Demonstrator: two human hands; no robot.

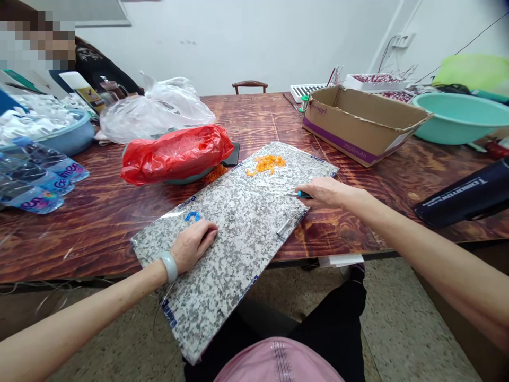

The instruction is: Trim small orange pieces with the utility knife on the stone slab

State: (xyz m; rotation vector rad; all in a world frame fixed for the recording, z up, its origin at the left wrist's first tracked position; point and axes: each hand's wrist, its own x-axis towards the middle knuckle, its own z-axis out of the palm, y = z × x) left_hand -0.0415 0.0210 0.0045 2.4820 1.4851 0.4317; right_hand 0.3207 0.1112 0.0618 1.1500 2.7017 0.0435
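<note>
A speckled grey stone-look board (pixel 222 286) lies slanted across the table's front edge. My left hand (pixel 193 245) rests on its left part, fingers curled and thumb against them; whatever they may hold is hidden. Just beyond it lies a small blue curved cluster (pixel 192 216). My right hand (pixel 320 192) is closed round a slim tool with a blue-and-black handle (pixel 304 194), its thin tip pointing left over fine wire-like strands (pixel 274 190). Orange translucent pieces (pixel 270 163) are heaped near the far end. A short silvery tube (pixel 284 227) lies by the board's right edge.
A red plastic bag over a bowl (pixel 177 154) and a white plastic bag (pixel 159 109) stand at left, near water bottles (pixel 43 175) and a blue basin (pixel 67 135). At right are a cardboard box (pixel 358 124), turquoise basin (pixel 461 119) and dark cylinder (pixel 465 193). Another person sits far left.
</note>
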